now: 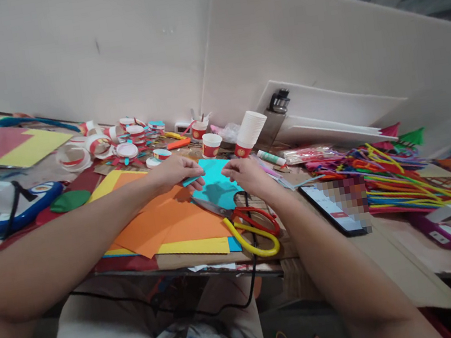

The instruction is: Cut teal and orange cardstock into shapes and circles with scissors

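1. Your left hand [175, 172], at nine o'clock of the blue sheet [220, 184], is nearly closed, its fingertips pinching a small blue paper piece [190, 181].
2. Your right hand [249, 175], at three o'clock of that sheet, is half curled, thumb near the fingers; you cannot tell here whether it grips anything thin.
3. The blue sheet lies between your hands on the tabletop. It seems loose, so a brushing wrist could shift it.
4. The scissors [227, 212] lie at six o'clock, handles towards five, blades pointing towards ten. Reaching down carelessly could bring your fingers onto the blades.
5. The black cord [253, 279] runs under the handles and over the near edge; a snagging leg could tug it and disturb the scissors.
6. Over-reaching could knock the open cup [211, 146] at twelve o'clock or the tilted cup stack [250, 131] at one.
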`<state>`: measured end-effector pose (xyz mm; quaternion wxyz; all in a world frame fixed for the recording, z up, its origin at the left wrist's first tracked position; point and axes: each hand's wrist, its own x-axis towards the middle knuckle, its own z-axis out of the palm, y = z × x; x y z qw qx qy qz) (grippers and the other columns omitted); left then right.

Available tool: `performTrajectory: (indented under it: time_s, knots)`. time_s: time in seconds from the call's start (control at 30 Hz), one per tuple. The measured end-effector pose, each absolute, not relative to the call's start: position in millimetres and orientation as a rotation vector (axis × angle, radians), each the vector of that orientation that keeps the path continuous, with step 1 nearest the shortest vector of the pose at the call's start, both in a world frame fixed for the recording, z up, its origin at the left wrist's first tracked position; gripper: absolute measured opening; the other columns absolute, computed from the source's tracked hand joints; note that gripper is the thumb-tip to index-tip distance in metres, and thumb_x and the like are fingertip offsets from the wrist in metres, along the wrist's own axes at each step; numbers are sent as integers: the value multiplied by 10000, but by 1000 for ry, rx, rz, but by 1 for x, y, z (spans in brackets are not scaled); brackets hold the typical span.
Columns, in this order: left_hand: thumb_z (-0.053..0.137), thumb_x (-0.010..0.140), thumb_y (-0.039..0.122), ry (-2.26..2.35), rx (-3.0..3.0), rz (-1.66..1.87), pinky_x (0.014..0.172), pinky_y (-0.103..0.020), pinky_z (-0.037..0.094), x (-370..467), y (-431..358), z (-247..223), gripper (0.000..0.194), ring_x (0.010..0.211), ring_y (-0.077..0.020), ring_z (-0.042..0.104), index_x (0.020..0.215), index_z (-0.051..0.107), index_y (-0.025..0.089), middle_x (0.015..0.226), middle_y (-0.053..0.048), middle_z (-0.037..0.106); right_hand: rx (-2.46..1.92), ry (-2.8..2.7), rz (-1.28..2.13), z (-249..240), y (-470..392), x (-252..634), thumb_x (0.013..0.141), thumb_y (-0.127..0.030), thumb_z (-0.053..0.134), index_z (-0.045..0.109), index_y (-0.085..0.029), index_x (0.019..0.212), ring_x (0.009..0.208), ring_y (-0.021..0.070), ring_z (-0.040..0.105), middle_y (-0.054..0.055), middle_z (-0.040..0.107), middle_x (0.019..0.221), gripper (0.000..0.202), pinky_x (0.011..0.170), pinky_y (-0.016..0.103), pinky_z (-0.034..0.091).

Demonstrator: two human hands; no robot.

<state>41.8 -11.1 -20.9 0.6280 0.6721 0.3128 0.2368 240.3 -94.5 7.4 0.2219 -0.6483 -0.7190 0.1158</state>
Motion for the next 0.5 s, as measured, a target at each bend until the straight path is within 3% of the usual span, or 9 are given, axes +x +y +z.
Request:
performTrajectory:
  time_s: [0.13,0.5]
  knots:
    - [708,738,308,726,1485,593,566,-282,532,42,-6,-25,207,570,-158,653,706,659,109,709,-99,705,-2002,-2307,55,4,-96,243,789,-115,592,703,-134,919,888,167,612,100,685,989,173,742,227,415]
    - [747,699,383,680,1462,642,545,-249,511,44,-9,-30,293,624,-166,672,753,661,107,755,-111,718,-2076,-2445,108,-3,-87,241,760,-84,553,695,-123,860,769,178,614,115,704,869,178,608,227,373]
